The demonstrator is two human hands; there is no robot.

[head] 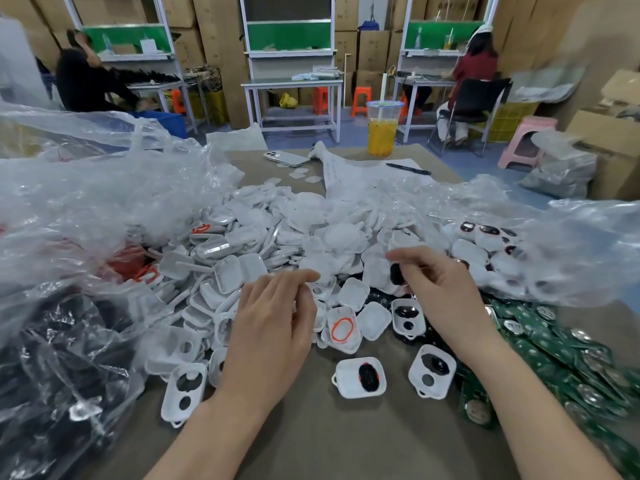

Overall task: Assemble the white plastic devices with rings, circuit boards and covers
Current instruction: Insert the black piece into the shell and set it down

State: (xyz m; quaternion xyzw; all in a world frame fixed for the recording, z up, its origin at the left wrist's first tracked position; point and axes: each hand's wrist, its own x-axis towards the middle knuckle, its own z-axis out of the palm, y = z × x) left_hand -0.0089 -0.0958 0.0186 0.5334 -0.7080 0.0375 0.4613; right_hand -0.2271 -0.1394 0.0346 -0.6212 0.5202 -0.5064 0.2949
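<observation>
Head view: right hand (440, 289) pinches black oval part (396, 274); left hand (273, 327) curled, contents unclear; white shell (349, 315) at its 3 o'clock, likely light, rigid, grip by rim.

Bare table (311, 441) near, white shells (263, 237) ahead, bags (79, 209) flanking

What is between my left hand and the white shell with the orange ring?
Nothing visible. The white shell with the orange ring lies open side up just right of the left hand, uncovered.
</observation>
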